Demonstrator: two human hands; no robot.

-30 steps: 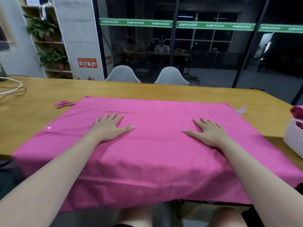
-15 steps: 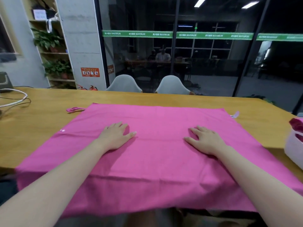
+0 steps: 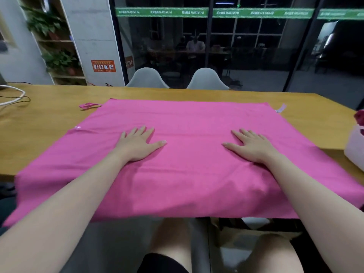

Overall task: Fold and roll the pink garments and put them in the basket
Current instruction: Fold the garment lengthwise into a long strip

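Early stage — pink cloth [image 3: 197,174] lies spread flat on the table [image 3: 39,123], near edge hanging off toward the person. Left hand [image 3: 137,144] and right hand [image 3: 254,147] both rest palm-down on it, fingers straight and spread, gripping nothing; looks like smoothing. No fold or roll visible yet. Basket [image 3: 354,150] sits at the right edge, a dark pink item [image 3: 359,117] already inside — so this piece still needs folding, rolling, placing.

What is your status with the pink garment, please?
Left hand and right hand flat on garment. Garment spread on table, near edge overhanging, unfolded. Basket at right. Nothing in the way.
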